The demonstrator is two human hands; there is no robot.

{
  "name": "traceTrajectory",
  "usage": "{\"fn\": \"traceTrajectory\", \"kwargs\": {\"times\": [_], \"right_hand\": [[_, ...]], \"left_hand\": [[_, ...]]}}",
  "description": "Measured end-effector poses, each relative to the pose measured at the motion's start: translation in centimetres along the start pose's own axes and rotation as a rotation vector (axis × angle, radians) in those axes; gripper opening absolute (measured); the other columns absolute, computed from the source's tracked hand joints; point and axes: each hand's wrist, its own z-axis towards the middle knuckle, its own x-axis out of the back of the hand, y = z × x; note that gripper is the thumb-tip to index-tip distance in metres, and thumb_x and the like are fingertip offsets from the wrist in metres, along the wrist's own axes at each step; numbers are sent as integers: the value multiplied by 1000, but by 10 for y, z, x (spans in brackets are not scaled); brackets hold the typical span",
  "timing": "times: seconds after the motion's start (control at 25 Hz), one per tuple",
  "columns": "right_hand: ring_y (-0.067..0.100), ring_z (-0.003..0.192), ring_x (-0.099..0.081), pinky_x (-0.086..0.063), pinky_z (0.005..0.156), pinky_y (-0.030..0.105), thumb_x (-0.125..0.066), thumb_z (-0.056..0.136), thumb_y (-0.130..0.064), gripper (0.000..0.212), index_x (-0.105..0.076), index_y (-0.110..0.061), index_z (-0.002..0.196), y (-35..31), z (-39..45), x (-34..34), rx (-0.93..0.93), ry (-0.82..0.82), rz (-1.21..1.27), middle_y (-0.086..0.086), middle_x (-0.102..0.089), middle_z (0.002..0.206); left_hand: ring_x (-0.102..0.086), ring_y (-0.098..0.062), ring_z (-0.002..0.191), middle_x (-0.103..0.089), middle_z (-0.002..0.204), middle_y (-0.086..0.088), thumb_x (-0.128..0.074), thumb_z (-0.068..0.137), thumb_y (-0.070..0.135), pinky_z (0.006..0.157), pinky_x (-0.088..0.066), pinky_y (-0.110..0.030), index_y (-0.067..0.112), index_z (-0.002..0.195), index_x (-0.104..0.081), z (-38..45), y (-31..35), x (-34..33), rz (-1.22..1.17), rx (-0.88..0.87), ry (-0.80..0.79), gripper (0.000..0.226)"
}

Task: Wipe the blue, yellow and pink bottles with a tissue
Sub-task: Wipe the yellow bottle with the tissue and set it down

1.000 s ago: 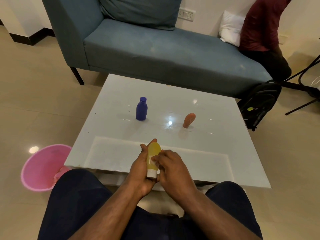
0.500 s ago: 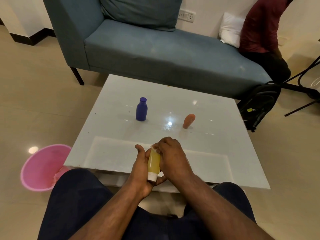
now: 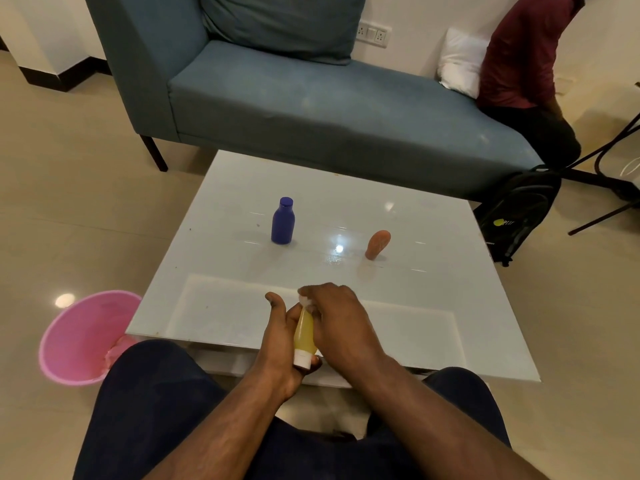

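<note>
— Glossy white tabletop [image 3: 433, 306], sofa beyond it. What's happening at the near edge?

— Nearest the tabletop's front edge, the left hand [image 3: 277, 344] is wrapped round the yellow bottle [image 3: 304, 336], which is tilted with its white cap pointing down and back toward the person. The right hand [image 3: 341, 320] is curled over the bottle's upper end, pinching a small wad of white tissue [image 3: 304, 301] against it.

— So which step is this?

— Wiping the yellow bottle, I'd judge, with the tissue at its far end. Whether its whole surface has been covered, I can't tell.

— And the other two?

— Farther in, toward the tabletop's middle, the blue bottle [image 3: 283, 221] stands upright on the left. The pink bottle [image 3: 377, 244] stands leaning on the right, well apart from it. Neither is touched.

— What does the next move call for?

— Probably running the tissue down the bottle's sides while the left hand turns it, then setting it down upright and reaching farther across the tabletop for another. The leaning pink one looks easy to tip, so a careful grip there.
</note>
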Motion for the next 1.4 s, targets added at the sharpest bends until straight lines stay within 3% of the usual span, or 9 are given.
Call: {"fn": "traceTrajectory", "kwargs": {"times": [0.12,0.32,0.44,0.52,0.76,0.96,1.08,1.2,1.4], "right_hand": [[15,104,-55,-49,91,32,-66,84,-13,34,-64,-22,117,-9,-27,1,157,-57,14,-3,-67,112],[18,111,-55,-40,95,25,-54,94,-17,28,-62,-20,121,17,7,6,-120,106,138,1,-64,120],[17,103,-57,-47,92,31,-61,88,-11,27,-67,-19,113,-3,-22,-1,23,45,105,0,-67,111],[18,103,-56,-48,91,33,-65,85,-8,31,-67,-19,113,-8,-40,1,116,-24,92,0,-67,111],[12,98,-57,-36,82,8,-55,93,-13,19,-67,-15,108,16,0,2,-151,141,181,1,-64,107],[13,94,-55,-48,84,27,-59,88,-9,19,-66,-17,104,-5,-48,-9,25,29,194,-2,-63,100],[12,95,-56,-50,86,28,-59,89,-9,21,-66,-18,106,6,-35,-9,-9,87,210,-2,-62,103],[10,96,-56,-50,87,29,-56,91,-8,24,-65,-19,110,9,-33,-13,-98,106,217,-4,-59,105],[18,93,-56,-52,79,32,-57,80,-2,32,-66,-18,106,-7,-53,-16,136,-9,147,1,-63,102]], "left_hand": [[-74,-26,102,-77,117,-7,-17,86,84,78,-56,-45,28,129,-67,-3,4,2,-37,0,-46,86],[-68,-19,67,-74,85,-9,-29,85,83,49,-48,-28,16,127,-67,-1,-2,-2,13,9,-6,88],[-74,-29,101,-76,112,-13,-30,88,79,78,-58,-45,21,132,-65,-1,2,0,-87,13,-64,81],[-70,-32,113,-73,124,-13,-31,88,78,94,-54,-52,26,134,-64,-2,3,1,-115,20,-99,77],[-69,-31,110,-73,121,-17,-62,85,62,93,-56,-52,17,129,-66,3,-3,0,-49,35,-36,63],[-74,-25,90,-77,103,-12,-49,100,53,76,-59,-40,24,129,-69,8,3,6,-230,2,-64,45],[-75,-23,82,-77,100,-12,-49,100,52,67,-61,-38,25,126,-70,8,4,5,-268,11,-77,43],[-71,-23,83,-75,101,-11,-48,100,53,75,-58,-40,28,128,-69,7,4,4,-273,5,-72,43],[-66,-29,108,-69,124,-12,-46,99,57,94,-53,-49,31,131,-66,11,6,10,-243,-16,-62,46]]}}
